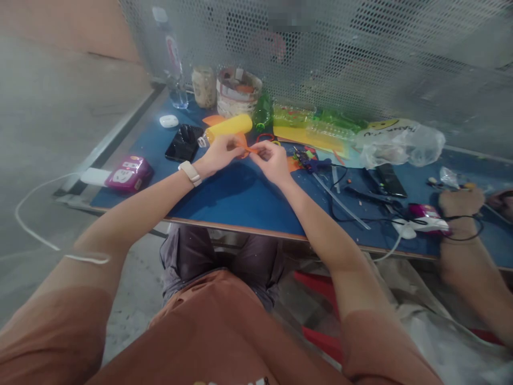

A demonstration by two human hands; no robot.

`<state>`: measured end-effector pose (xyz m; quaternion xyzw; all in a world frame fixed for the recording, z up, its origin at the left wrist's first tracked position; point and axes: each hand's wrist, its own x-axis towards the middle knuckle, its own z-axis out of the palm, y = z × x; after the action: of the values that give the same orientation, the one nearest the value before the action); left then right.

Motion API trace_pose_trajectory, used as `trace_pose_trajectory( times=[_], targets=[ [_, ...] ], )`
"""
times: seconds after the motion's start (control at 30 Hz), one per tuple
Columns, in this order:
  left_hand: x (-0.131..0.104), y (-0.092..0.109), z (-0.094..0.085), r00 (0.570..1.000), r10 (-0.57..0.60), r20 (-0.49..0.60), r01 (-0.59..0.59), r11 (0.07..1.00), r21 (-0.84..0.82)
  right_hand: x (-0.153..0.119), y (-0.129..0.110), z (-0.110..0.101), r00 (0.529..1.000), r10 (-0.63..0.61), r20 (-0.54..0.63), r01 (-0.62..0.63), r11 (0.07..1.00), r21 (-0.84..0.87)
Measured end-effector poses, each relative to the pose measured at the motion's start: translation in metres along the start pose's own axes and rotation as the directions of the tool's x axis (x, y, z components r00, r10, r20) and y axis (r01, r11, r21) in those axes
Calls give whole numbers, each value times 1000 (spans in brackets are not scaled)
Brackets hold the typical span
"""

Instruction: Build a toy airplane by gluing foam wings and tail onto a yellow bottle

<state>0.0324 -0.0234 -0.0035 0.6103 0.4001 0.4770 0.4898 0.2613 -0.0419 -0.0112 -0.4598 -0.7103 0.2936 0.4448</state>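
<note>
Near the middle of the frame, a thin orange piece spans the short gap between two hands, raised over the blue surface. The left grip pinches one side of it between thumb and fingers; the right grip pinches the other, so both are closed on the same piece. Fingertips rather than palms probably do the holding because the piece looks light and flimsy, and two opposed pinches would let it be tensed or turned. Its exact shape is partly hidden by the fingers.

Just beyond the left grip, a yellow bottle lies on its side, likely within easy reach. A black phone and a white case lie left of centre, perhaps set aside from the handwork. Toward the upper left, a clear bottle, a jar and a bucket stand near the perforated panel, which seems to suit taller things, out of the forearms' way.

Right of centre, a translucent strip lies slantwise near a black cable. A crumpled plastic bag rests by the panel at upper right. At the far right, a co-worker's hand is over the same surface; what it holds, I cannot tell.
</note>
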Motion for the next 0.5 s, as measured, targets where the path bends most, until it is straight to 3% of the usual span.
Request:
trace_pose_trajectory(
  times=[0.23,0.37,0.5],
  targets=[
    [2,-7,-8,985,131,112,-146,980,134,5,19,-1,996,-73,-55,80,986,145],
    [7,-18,-14,953,275,131,-300,918,258,8,25,1,990,-96,-105,116,972,204],
    [4,-16,-15,933,329,144,-359,851,383,7,26,-1,992,-73,-98,92,974,208]
  ],
)
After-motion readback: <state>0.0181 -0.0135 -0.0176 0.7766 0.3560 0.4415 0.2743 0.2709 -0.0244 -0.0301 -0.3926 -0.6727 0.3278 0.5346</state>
